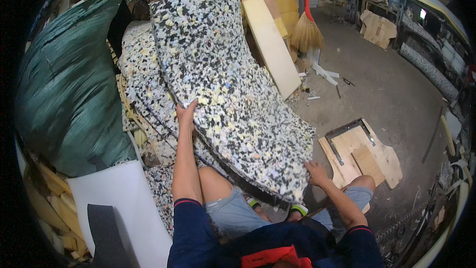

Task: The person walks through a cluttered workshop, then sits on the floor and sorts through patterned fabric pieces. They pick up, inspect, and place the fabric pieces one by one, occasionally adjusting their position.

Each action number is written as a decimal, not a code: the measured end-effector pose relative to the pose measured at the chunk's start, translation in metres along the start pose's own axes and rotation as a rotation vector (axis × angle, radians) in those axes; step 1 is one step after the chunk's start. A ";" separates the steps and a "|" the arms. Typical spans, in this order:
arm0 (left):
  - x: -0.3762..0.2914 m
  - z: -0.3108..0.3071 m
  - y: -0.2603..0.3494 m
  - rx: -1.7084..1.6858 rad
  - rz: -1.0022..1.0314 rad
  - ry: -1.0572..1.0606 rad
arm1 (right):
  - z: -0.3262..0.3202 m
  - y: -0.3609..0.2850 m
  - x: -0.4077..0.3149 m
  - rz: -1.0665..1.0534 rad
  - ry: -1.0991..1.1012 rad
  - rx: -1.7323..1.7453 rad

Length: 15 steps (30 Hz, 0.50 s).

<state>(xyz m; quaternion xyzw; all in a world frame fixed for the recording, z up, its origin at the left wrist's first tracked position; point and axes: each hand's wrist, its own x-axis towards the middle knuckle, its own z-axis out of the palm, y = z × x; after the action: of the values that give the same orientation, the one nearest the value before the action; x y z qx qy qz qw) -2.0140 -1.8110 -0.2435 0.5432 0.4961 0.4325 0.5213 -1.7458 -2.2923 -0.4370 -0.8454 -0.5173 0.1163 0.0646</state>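
Observation:
A large slab of speckled rebonded foam [223, 93] lies slanting before me, its near end above my feet. My left hand [187, 113] grips its left edge, with the thumb on top and the fingers hidden beneath. At the slab's lower right edge, my right hand [316, 173] holds on with the fingertips; part of its grip is hidden. More speckled foam sheets [137, 59] are stacked under and to the left of the slab. A cream foam block [273, 44] leans beside its right edge.
A big green fabric sack [74, 89] stands at the left, above a white foam sheet [119, 197] with a dark grey strip [102, 230]. Plywood pieces with a metal bracket [357, 152] lie by my right knee. A straw broom [306, 31] stands beyond the cream block, near scraps [324, 73].

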 end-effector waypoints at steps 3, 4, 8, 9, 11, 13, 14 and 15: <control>0.000 0.001 -0.003 -0.047 0.022 -0.010 | -0.012 0.009 0.012 0.108 -0.392 0.023; -0.003 0.000 -0.005 -0.069 0.042 0.007 | -0.016 0.014 0.016 0.138 -0.372 0.060; -0.025 0.002 -0.007 0.003 0.028 0.027 | -0.027 0.023 0.032 0.127 -0.225 0.192; -0.034 0.004 -0.005 0.049 0.104 0.039 | -0.031 0.020 0.034 0.150 -0.184 0.223; -0.057 0.015 -0.002 0.169 0.128 0.049 | -0.045 0.007 0.039 0.129 -0.025 0.341; -0.089 0.042 -0.005 0.344 0.371 -0.049 | -0.063 -0.017 0.043 0.137 0.230 0.702; -0.104 0.054 -0.006 0.434 0.497 -0.075 | -0.078 -0.028 0.050 0.167 0.252 0.767; -0.118 0.066 -0.009 0.374 0.558 -0.120 | -0.092 -0.040 0.057 0.181 0.293 0.843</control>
<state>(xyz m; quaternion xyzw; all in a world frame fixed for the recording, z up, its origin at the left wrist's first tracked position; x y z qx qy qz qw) -1.9654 -1.9376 -0.2519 0.7685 0.3676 0.4274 0.3026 -1.7310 -2.2226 -0.3460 -0.7947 -0.3344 0.2009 0.4651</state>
